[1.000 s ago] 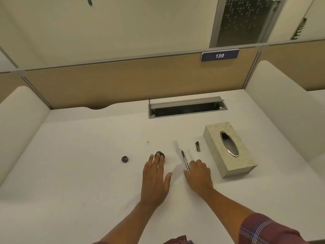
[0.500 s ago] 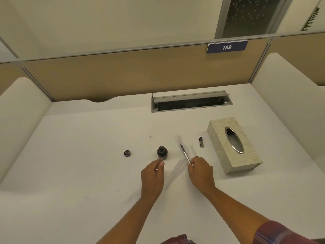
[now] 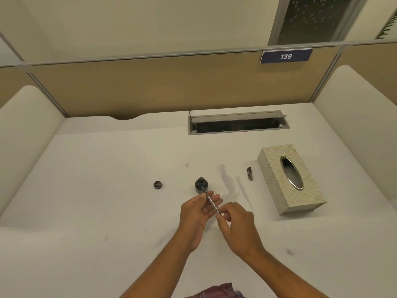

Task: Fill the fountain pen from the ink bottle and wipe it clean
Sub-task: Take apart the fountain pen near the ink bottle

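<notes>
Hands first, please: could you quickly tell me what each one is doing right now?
Left hand: closed on the middle of the fountain pen.
Right hand: fingertips pinching the pen's rear end.

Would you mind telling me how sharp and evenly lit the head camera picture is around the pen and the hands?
Head view: warm, even light with soft shadows on the desk; wide-angle bending curves the partition edges; the fountain pen, held by the left hand and right hand, looks slightly soft, its tip at the ink bottle hard to resolve; no strong glare.

Slim fountain pen (image 3: pixel 211 202) slants toward the open, dark ink bottle (image 3: pixel 201 185).
</notes>
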Available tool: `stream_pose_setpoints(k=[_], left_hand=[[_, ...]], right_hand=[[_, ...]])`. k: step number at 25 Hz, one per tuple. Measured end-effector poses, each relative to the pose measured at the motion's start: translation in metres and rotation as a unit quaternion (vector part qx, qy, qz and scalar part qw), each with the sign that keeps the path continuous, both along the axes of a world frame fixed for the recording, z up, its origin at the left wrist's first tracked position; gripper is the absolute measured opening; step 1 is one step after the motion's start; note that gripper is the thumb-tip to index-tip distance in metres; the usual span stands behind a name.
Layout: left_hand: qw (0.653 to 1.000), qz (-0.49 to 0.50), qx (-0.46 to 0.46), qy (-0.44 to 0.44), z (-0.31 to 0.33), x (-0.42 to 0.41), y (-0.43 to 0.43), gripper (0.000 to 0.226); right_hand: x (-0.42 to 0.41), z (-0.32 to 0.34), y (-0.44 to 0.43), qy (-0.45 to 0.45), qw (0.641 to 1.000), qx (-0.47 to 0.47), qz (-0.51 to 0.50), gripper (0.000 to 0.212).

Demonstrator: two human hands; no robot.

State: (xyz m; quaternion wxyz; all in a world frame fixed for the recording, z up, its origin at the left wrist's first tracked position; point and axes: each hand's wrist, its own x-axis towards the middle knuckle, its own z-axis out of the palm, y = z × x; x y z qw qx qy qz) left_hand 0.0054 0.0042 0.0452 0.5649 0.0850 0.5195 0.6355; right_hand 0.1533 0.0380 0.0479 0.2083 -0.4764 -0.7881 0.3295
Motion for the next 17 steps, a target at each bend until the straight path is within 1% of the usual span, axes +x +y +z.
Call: stream_pose_setpoints(k=[2,3,5,6,7,8,10,11,12,13,15,16,17], left_hand=[[1.000,-0.001,0.002,0.001,-0.002,-0.001,-0.003,0.029],[1.000,-0.002,0.002,0.004,-0.002,-0.002,-0.004,0.028],[1.000,0.001,0.003,-0.002,-0.001,-0.005,-0.004,0.028],[1.000,0.004,0.006,-0.010,0.000,-0.006,-0.003,0.028],[1.000,0.007,0.009,-0.017,0.001,-0.008,-0.002,0.028],[1.000,0.009,0.013,-0.023,0.002,-0.010,-0.001,0.028],[0.999,0.013,0.016,-0.031,0.002,-0.012,0.000,0.028],[0.999,0.014,0.017,-0.036,0.002,-0.014,0.001,0.028],[0.999,0.015,0.019,-0.042,0.001,-0.015,0.002,0.027],[0.998,0.015,0.021,-0.050,0.002,-0.015,0.003,0.027],[0.997,0.020,0.030,-0.066,0.003,-0.016,0.004,0.027],[0.997,0.024,0.034,-0.072,0.004,-0.017,0.005,0.027],[0.996,0.027,0.035,-0.076,0.006,-0.016,0.006,0.027]], right_hand=[[-0.001,-0.001,-0.003,-0.023,1.000,-0.008,0.005,0.001],[-0.001,-0.001,-0.003,-0.031,0.999,-0.016,0.006,0.003],[-0.002,0.002,-0.002,-0.026,0.999,-0.034,0.008,0.004],[-0.003,0.005,0.000,-0.007,0.998,-0.063,0.004,0.003],[-0.004,0.007,0.003,0.022,0.993,-0.115,-0.006,0.009],[-0.004,0.010,0.007,0.053,0.981,-0.188,-0.019,0.019],[-0.003,0.016,0.013,0.093,0.931,-0.352,-0.026,0.038],[-0.001,0.018,0.015,0.111,0.901,-0.418,-0.017,0.043],[0.000,0.019,0.018,0.131,0.877,-0.463,-0.008,0.044],[0.002,0.020,0.020,0.150,0.860,-0.488,-0.005,0.042],[0.002,0.021,0.023,0.178,0.845,-0.504,-0.014,0.037],[0.001,0.021,0.024,0.181,0.847,-0.499,-0.023,0.035],[-0.001,0.023,0.024,0.177,0.856,-0.484,-0.030,0.034]])
